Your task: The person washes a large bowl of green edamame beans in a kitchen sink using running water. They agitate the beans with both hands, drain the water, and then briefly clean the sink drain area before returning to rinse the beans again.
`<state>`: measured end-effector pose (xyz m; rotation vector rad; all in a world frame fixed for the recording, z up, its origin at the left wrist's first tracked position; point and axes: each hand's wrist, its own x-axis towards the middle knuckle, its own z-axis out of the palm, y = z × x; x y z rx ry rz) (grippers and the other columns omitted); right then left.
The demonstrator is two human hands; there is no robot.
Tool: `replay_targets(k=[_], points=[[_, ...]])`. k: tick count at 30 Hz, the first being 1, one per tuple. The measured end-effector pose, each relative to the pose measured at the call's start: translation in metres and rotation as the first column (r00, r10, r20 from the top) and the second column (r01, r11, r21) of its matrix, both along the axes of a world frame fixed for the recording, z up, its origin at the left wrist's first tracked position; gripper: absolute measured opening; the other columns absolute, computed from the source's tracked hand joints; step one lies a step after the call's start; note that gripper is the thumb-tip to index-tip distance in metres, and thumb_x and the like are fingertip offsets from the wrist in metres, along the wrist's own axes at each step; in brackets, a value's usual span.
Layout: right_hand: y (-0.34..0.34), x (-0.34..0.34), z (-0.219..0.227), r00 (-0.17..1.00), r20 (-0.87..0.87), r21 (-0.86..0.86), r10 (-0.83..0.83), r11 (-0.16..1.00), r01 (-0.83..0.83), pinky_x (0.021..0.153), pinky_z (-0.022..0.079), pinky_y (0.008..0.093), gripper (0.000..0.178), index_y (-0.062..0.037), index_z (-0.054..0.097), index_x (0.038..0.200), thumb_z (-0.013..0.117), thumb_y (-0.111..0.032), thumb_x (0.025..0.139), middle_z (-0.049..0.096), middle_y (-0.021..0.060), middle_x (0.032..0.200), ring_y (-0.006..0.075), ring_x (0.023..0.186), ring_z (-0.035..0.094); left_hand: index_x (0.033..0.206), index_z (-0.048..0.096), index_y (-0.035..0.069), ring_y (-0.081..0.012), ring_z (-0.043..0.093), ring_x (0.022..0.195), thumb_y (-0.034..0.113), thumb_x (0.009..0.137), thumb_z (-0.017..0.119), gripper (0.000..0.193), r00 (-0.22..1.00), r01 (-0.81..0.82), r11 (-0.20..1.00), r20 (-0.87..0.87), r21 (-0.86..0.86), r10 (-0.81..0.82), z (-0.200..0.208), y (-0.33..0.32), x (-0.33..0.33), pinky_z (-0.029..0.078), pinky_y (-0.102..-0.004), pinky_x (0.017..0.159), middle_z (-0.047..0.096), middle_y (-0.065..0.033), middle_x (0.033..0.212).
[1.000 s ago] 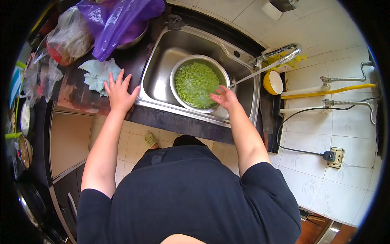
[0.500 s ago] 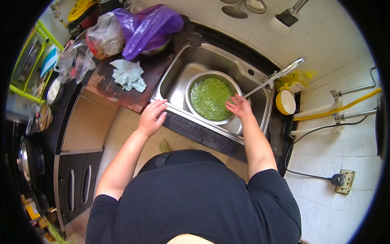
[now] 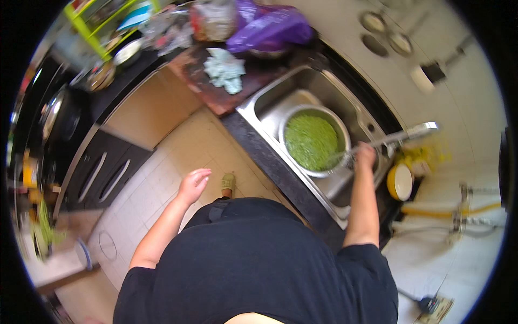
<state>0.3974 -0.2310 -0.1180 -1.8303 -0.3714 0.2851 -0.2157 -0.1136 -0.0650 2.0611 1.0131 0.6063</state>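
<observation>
A round steel basin [image 3: 286,153] full of chopped-looking green leaves in water [image 3: 312,141] sits in the stainless steel sink [image 3: 265,97]. My right hand [image 3: 365,155] is at the basin's right rim, just below the end of the faucet [image 3: 402,135], where water splashes. Its fingers are bent downward and blurred, so whether they hold anything is unclear. In front of the counter, over the floor, my left hand [image 3: 194,186] hangs free with its fingers stretched out and nothing in it.
Left of the sink, a pale blue cloth [image 3: 224,70] lies on a dark red-brown board [image 3: 189,67], with a purple plastic bag [image 3: 272,32] behind. A yellow bowl [image 3: 400,182] stands right of the sink. Ladles [image 3: 400,43] hang on the wall. Cabinet doors [image 3: 108,170] line the left.
My left hand has moved away from the sink's front edge. My right hand has turned palm-down and shifted toward the faucet end. The whole view has swung left.
</observation>
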Motion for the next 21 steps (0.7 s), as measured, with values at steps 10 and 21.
replay_targets(k=[10, 21], points=[[0.025, 0.002, 0.052, 0.864, 0.503, -0.229, -0.014, 0.962, 0.148, 0.078, 0.043, 0.0341, 0.032, 0.0038, 0.055, 0.096, 0.052, -0.026, 0.083, 0.059, 0.0164, 0.093, 0.0267, 0.084, 0.055, 0.103, 0.059, 0.009, -0.0236, 0.058, 0.092, 0.021, 0.082, 0.053, 0.025, 0.962, -0.197, 0.971, -0.218, -0.133, 0.165, -0.001, -0.044, -0.069, 0.046, -0.0321, 0.079, 0.059, -0.0077, 0.104], [0.097, -0.151, 0.040, 0.872, 0.336, -0.637, 0.357, 0.768, -0.069, 0.075, 0.043, 0.0319, 0.039, -0.0030, 0.054, 0.100, 0.062, -0.007, 0.062, 0.056, 0.0157, 0.090, 0.0279, 0.081, 0.053, 0.103, 0.059, 0.011, -0.0238, 0.057, 0.089, 0.027, 0.081, 0.053, 0.028, 0.977, -0.171, 0.971, -0.158, -0.167, 0.144, -0.016, 0.014, -0.140, 0.046, -0.0349, 0.076, 0.059, -0.0065, 0.103]])
